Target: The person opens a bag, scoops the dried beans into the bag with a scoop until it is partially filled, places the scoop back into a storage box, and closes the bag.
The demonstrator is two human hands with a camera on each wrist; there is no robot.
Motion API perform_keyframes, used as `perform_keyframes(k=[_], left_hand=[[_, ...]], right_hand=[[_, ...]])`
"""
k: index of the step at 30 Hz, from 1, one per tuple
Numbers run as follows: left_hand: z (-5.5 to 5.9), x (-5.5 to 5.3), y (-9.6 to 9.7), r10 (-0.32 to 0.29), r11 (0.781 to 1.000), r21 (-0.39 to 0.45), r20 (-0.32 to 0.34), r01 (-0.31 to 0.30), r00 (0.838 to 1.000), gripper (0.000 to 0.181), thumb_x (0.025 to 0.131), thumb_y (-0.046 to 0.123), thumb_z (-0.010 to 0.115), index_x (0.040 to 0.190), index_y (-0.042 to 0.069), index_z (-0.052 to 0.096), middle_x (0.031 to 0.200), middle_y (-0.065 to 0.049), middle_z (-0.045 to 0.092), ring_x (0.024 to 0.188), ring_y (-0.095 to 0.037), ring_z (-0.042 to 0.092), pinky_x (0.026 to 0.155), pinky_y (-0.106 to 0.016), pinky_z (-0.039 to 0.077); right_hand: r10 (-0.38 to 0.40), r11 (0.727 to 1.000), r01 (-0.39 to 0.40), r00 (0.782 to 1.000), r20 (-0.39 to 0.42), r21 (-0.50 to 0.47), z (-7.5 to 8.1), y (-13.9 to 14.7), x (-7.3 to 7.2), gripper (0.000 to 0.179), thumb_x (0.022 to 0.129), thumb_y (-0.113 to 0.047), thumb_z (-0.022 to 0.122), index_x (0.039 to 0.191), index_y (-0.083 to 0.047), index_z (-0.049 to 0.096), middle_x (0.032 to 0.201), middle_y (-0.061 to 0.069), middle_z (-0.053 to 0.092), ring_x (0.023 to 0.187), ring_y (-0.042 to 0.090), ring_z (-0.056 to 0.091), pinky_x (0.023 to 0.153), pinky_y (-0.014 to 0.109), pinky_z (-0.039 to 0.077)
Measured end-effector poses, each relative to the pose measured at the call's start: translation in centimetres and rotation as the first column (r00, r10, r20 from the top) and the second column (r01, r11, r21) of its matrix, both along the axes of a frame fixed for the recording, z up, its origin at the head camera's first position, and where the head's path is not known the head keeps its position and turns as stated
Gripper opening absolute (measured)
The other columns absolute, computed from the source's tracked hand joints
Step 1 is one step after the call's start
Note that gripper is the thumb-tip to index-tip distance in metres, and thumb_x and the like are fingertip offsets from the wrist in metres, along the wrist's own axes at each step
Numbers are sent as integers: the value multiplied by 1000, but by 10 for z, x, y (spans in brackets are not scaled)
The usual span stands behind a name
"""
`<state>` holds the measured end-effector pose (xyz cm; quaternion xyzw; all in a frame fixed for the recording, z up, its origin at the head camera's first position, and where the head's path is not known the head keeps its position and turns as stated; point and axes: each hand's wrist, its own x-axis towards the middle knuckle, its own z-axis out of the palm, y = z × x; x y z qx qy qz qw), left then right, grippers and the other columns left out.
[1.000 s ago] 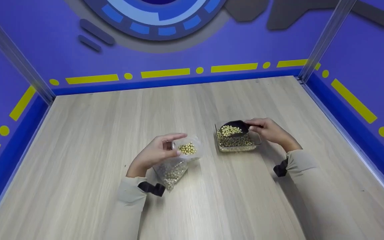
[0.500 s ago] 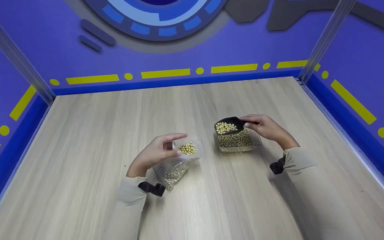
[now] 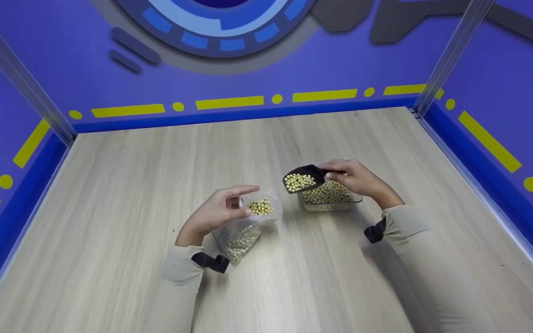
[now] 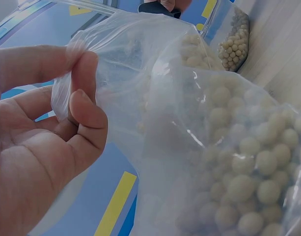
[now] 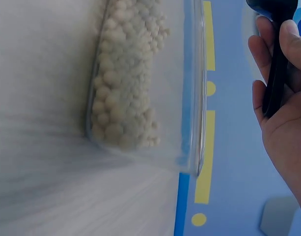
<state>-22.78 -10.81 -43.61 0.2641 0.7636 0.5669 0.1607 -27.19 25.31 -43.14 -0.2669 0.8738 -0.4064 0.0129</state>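
My left hand [image 3: 213,212] grips the rim of a clear plastic bag [image 4: 140,64], keeping its mouth spread. Pale yellow soybeans [image 3: 260,206] show through the mouth, and more fill the lower part of the bag on the table. In my right hand [image 3: 356,178] is the handle of a black scoop [image 3: 318,175], seen also in the right wrist view with the fingers curled round the handle [image 5: 276,73]. A heap of soybeans lies in the scoop, which hangs between the bag and a clear rectangular container [image 3: 331,206] with soybeans inside. The scoop's handle end overlaps the container's far side.
The light wood table [image 3: 164,162] carries the bag and the container. Blue panels [image 3: 257,78] with yellow marks wall it in at the back and both sides. Black wrist mounts [image 3: 211,262] sit on both sleeves.
My right hand has lifted the loaded scoop from over the container and moved it left, toward the bag's mouth. The left hand and the bag stay in place.
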Motion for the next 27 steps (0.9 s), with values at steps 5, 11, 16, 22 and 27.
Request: perform_keyframes(k=[5,11,16,22,27], left_hand=[[0,0,0,-4,1000,10,7,4,1000,54,84,3,66,136,2,52,84,-2,48,67,-9,40,60,-18,38],[1,1,-1,-10,1000,18,12,10,1000,55,85,3,66,137,1,51,81,2,47,66,-8,40,60,-18,38],[2,1,-1,-5,1000,11,13,5,1000,55,85,3,66,138,2,51,82,2,47,66,-8,40,59,-18,38],[2,1,0,-9,1000,14,22,8,1000,55,85,2,66,138,3,50,81,1,47,66,-7,41,59,-17,39],[2,1,0,-15,1000,18,24,14,1000,56,85,1,66,138,1,50,79,2,46,65,-6,41,59,-17,40]], right_hand=[[30,1000,-30,1000,3,-6,2,-9,2,30,93,-5,59,122,1,65,122,19,64,118,35,58,97,44,47],[84,996,-83,996,20,-24,2,-18,2,31,93,-8,59,123,-1,65,122,17,65,116,32,59,96,39,48],[111,994,-110,993,34,-18,3,-25,4,31,93,-6,59,123,0,64,122,17,65,116,32,59,94,38,49],[151,988,-151,988,18,13,6,-32,5,31,94,-6,58,123,0,64,122,18,65,116,34,59,96,43,48],[180,983,-179,984,-12,42,7,-36,5,31,93,-5,59,123,1,64,121,19,65,116,34,59,97,44,47]])
